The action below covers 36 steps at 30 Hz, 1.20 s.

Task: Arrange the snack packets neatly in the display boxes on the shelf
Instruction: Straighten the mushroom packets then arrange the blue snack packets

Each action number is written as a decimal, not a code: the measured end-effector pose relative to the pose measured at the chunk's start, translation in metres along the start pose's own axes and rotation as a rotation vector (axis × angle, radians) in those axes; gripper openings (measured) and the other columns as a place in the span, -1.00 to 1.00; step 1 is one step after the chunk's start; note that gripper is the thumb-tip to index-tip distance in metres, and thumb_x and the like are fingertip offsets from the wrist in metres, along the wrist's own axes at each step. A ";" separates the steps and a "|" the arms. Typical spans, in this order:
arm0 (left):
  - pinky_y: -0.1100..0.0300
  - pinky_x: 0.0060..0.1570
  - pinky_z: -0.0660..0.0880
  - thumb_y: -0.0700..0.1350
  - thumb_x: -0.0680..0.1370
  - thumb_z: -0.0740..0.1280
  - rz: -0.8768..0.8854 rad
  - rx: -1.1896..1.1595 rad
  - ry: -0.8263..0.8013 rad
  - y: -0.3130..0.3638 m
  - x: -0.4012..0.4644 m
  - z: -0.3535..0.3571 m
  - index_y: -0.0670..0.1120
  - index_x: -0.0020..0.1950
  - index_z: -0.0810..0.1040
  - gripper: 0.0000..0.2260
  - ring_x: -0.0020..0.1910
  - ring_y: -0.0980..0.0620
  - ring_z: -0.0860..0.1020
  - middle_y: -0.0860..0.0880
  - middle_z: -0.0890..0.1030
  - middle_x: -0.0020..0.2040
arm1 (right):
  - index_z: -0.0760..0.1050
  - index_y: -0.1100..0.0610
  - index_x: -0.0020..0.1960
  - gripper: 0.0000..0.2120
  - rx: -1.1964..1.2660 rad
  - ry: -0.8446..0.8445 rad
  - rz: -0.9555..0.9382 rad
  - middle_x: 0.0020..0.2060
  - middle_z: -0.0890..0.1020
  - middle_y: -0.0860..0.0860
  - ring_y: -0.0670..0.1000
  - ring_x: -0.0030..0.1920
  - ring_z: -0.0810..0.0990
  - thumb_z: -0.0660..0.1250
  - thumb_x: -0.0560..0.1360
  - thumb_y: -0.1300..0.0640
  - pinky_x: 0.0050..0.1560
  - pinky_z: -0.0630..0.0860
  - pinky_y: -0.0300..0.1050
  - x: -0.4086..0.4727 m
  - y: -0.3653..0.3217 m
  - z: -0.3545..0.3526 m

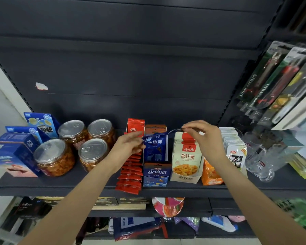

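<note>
At the centre of the frame, both hands hold one blue snack packet (160,135) above the blue display box (155,175) on the dark shelf (77,189). The left hand (129,144) pinches its left end; the right hand (201,135) pinches the right end with curled fingertips. Red packets (131,172) stand just left, a mushroom-snack box (185,163) just right.
</note>
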<state>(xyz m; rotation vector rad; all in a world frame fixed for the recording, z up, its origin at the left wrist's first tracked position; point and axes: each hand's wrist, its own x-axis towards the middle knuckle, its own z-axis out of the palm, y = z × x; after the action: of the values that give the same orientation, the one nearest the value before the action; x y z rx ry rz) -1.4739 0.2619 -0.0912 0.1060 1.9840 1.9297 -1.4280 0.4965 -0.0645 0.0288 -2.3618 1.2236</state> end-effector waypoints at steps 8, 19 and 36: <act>0.08 0.31 0.35 0.05 0.57 0.25 0.298 0.980 0.061 -0.026 0.014 -0.016 0.01 0.43 0.34 -0.56 0.35 0.03 0.36 0.00 0.41 0.39 | 0.60 0.19 0.09 -0.79 -0.252 -0.204 0.044 -0.05 0.62 0.03 -0.05 -0.03 0.57 0.35 0.50 0.14 -0.17 0.45 -0.39 0.003 0.016 0.010; 0.03 0.48 -0.09 0.27 0.50 0.24 0.280 1.398 -0.111 -0.036 0.027 -0.033 0.11 0.55 -0.05 -0.26 0.54 0.02 -0.14 0.06 -0.11 0.57 | 0.51 0.04 0.25 -0.73 -0.621 -0.573 -0.042 0.16 0.60 0.03 0.03 0.13 0.56 0.26 0.56 0.12 0.08 0.55 -0.01 0.035 0.011 0.069; 0.02 0.48 -0.06 0.21 0.48 0.33 0.243 1.348 -0.115 -0.029 0.022 -0.030 0.08 0.55 -0.03 -0.22 0.54 0.03 -0.13 0.06 -0.09 0.57 | 0.53 0.09 0.19 -0.77 -0.415 -0.328 0.087 0.05 0.60 0.03 -0.05 0.01 0.58 0.27 0.55 0.19 0.02 0.55 -0.17 0.019 0.019 0.073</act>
<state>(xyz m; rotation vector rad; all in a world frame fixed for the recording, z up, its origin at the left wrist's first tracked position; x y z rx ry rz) -1.4979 0.2385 -0.1246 0.7752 2.8596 0.3290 -1.4783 0.4550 -0.1063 -0.0098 -2.8894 0.7884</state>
